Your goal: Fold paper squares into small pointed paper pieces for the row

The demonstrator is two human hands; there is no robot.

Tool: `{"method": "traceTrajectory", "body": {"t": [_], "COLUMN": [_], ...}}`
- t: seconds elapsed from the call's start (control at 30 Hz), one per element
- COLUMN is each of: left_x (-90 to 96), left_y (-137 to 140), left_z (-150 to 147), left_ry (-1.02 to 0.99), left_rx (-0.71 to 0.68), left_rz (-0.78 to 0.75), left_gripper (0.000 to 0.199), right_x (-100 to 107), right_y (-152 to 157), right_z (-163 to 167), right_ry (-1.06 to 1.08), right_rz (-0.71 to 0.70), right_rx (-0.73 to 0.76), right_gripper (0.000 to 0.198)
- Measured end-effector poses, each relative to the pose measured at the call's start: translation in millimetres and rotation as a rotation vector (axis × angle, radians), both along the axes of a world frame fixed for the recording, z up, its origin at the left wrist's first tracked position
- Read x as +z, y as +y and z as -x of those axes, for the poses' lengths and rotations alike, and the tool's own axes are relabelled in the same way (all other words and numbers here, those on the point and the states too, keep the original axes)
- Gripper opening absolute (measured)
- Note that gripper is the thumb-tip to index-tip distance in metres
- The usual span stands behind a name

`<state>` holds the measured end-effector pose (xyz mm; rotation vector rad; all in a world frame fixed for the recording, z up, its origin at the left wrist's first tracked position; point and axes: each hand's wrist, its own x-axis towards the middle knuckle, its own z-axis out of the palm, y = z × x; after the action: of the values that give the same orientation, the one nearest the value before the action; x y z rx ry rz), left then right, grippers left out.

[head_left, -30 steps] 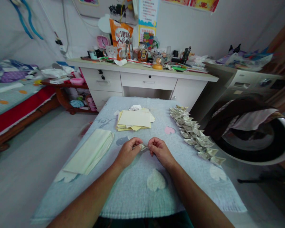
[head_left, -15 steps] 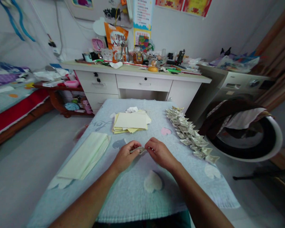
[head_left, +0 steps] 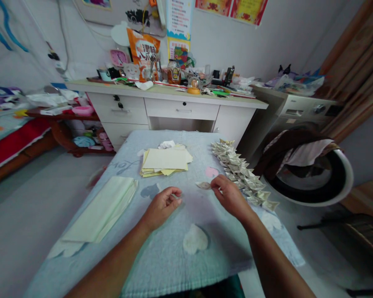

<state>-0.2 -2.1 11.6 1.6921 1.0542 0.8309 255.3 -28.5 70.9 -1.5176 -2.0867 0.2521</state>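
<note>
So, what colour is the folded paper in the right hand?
The folded paper is pale greyish off-white; the head view shows it best.

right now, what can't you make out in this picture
Held tip of the folded paper piece: head view, covered by the fingers of the right hand.
Lower sheets of the paper stack: head view, mostly hidden by the top sheet.
Exact count in the rows of folded pieces: head view, they overlap.
Rest of the bed: head view, cut off by the left edge.
Small print on the wall poster: head view, too small.
</note>
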Motion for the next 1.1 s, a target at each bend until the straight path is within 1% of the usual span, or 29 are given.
{"method": "traceTrajectory", "body": {"t": [0.1,0.17,0.27,0.37,0.47,0.57,0.63,0.77,0.87,0.97,1.1], "left_x": [3.3,5.1,6.5,6.6,6.0,5.0,4.3,3.7,4.2,5.3,6.3], "left_y": [0,-1,-1,-2,-2,-2,-2,-2,-1,-1,0], "left_z": [0,-1,-2,-1,0,1,1,1,2,2,3], "left_ry": [0.027,0.038,0.055,0.066,0.067,0.067,0.070,0.089,0.098,0.118,0.158], "left_rx": [0.011,0.011,0.009,0.008,0.001,-0.004,-0.008,-0.014,-0.012,0.002,0.061], "left_rz": [-0.021,-0.026,-0.035,-0.051,-0.056,-0.054,-0.057,-0.064,-0.073,-0.093,-0.155], "left_gripper": [0.029,0.029,0.028,0.027,0.027,0.027,0.027,0.026,0.024,0.021,0.015], "right_x": [-1,-7,-16,-21,-22,-23,-23,-23,-24,-23,-18], "right_y": [1,3,9,16,20,19,17,9,5,4,7], "right_z": [-40,-63,-84,-92,-93,-91,-90,-86,-77,-59,-20], "right_ry": [-0.043,-0.081,-0.141,-0.219,-0.319,-0.395,-0.406,-0.356,-0.283,-0.203,-0.158], "right_rz": [-0.082,-0.146,-0.185,-0.189,-0.159,-0.136,-0.140,-0.201,-0.282,-0.306,-0.190], "right_rx": [-0.162,-0.305,-0.451,-0.504,-0.565,-0.640,-0.666,-0.663,-0.610,-0.471,-0.236], "right_gripper": [0.011,0.009,0.010,0.011,0.013,0.014,0.014,0.013,0.011,0.009,0.008]}}
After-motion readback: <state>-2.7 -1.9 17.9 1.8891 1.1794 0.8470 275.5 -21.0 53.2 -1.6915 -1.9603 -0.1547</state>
